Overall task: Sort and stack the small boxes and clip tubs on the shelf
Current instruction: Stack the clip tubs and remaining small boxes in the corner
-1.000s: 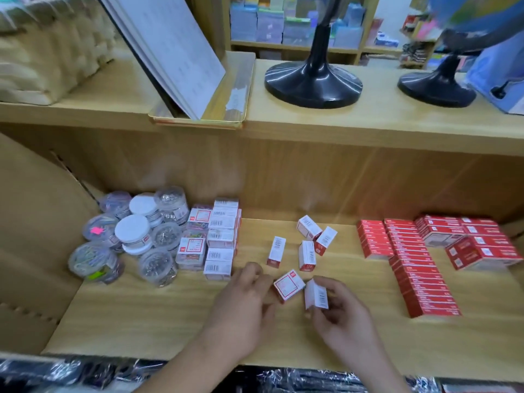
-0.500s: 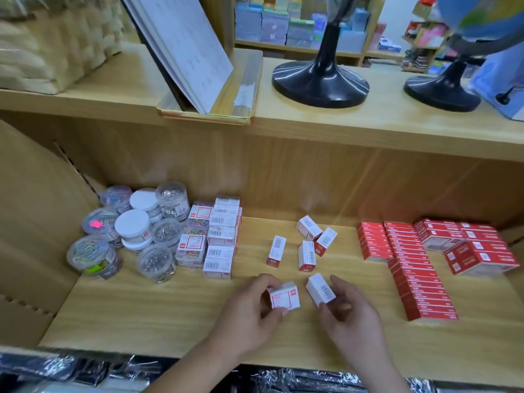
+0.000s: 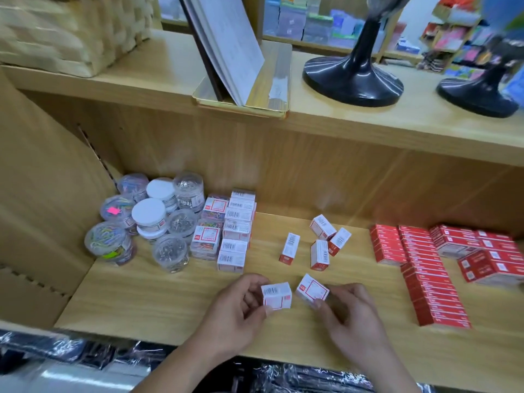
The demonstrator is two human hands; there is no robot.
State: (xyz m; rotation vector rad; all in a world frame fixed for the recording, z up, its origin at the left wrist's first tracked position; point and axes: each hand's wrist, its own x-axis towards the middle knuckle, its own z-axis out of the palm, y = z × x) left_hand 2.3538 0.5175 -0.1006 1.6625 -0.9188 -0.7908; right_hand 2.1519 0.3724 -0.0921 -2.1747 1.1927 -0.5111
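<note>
Head view of a light wooden shelf board (image 3: 175, 304) during sorting. The left hand (image 3: 235, 316) pinches a small white cardboard box with red print and a barcode label (image 3: 276, 295) between thumb and fingers, holding it near the front edge of the board. The right hand (image 3: 350, 313) pinches a second small white box bearing a red-outlined label (image 3: 312, 289), tilted, just beside the first; whether the two boxes touch cannot be told. Behind the hands, four loose small white-and-red boxes (image 3: 319, 245) lie scattered at mid-shelf: one (image 3: 289, 248) stands apart to the left, and the other three are clustered close together. At left stands a stacked group of similar white barcode boxes (image 3: 236, 231), with small clear-sided boxes of coloured clips (image 3: 208, 231) just beside it. Further left is a cluster of round clear plastic clip tubs (image 3: 147, 222), two of which have white lids, the others showing coloured or metallic clips. At right, rows of flat red boxes (image 3: 425, 268) lie in stacks on the same board. On the upper shelf rest a woven straw basket (image 3: 71, 32), a gold-rimmed tray holding leaning white sheets (image 3: 272, 89), and two black stand bases (image 3: 353, 78).
</note>
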